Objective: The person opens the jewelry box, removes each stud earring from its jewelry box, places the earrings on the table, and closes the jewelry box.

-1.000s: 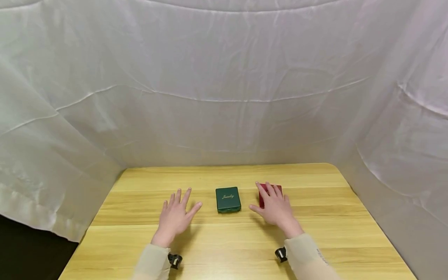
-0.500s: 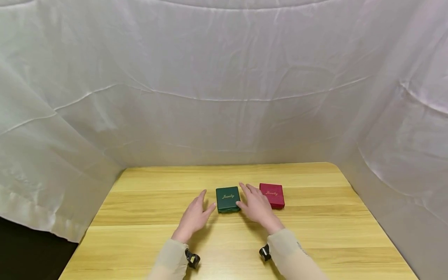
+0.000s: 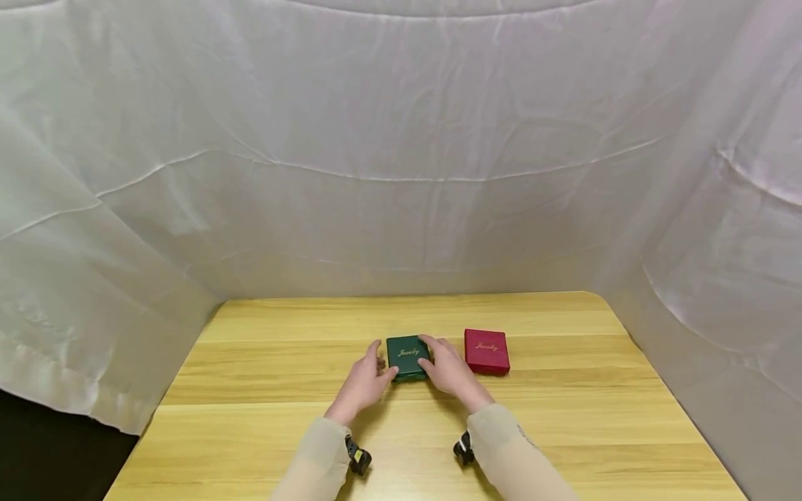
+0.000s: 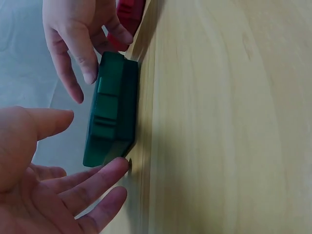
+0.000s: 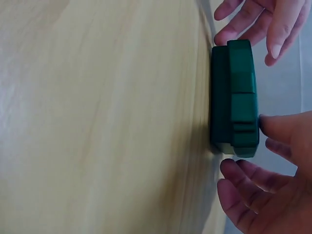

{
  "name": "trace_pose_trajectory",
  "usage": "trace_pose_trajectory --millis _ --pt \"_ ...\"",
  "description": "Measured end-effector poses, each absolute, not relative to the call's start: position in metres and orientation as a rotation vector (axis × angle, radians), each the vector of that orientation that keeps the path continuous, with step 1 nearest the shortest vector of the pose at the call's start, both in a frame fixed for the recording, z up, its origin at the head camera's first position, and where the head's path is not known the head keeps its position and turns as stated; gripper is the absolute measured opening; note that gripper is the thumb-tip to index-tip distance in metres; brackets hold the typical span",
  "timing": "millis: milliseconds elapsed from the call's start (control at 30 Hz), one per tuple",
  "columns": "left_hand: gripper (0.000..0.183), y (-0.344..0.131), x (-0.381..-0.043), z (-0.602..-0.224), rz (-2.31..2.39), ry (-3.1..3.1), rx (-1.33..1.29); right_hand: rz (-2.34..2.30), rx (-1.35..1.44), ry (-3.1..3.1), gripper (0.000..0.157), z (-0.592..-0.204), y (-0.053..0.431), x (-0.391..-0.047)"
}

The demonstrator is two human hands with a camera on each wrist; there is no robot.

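A green jewelry box (image 3: pixel 407 353), closed and with gold "Jewelry" lettering on its lid, lies flat between the two hands. On its left side, the left hand (image 3: pixel 365 380) has its fingers spread; in the left wrist view a fingertip reaches the side of the green box (image 4: pixel 109 107), while the thumb stays off the lid. Across from it, the right hand (image 3: pixel 452 370) has its thumb at the lid's edge. The right wrist view shows its other fingers loosely bent beside the green box (image 5: pixel 239 97), just short of its side wall.
A red jewelry box (image 3: pixel 487 349) with the same lettering lies closed to the right of the green one. Both are on a light wooden table (image 3: pixel 595 417). Pale grey curtains (image 3: pixel 401 209) hang behind the table and along its sides.
The right hand has left the red box and moved left to the green one. The left hand has come in rightward to the green box's left side. Both boxes stay in place.
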State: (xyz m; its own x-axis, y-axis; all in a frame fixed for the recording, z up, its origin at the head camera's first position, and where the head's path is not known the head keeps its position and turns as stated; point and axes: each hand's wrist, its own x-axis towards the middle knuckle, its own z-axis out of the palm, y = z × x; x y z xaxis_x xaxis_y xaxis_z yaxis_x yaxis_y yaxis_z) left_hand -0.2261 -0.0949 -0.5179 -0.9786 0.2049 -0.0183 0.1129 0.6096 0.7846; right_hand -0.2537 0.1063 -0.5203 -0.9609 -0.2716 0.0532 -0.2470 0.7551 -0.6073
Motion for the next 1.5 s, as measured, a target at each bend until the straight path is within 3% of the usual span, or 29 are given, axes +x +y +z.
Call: trace_pose_trajectory --millis 500,1000,1500 --pt "0.052 -0.091 -0.238 -0.520 1.249 2.729 0.302 -1.062 -0.338 2.820 0.048 -0.526 0.103 -0.259" --pt "0.052 -0.090 -0.233 -0.511 1.226 2.696 0.305 -1.115 -0.281 2.791 0.049 -0.517 0.105 -0.249" --pt "0.053 -0.095 -0.202 -0.503 1.204 2.681 0.406 -1.098 -0.359 2.764 0.047 -0.507 0.112 -0.214"
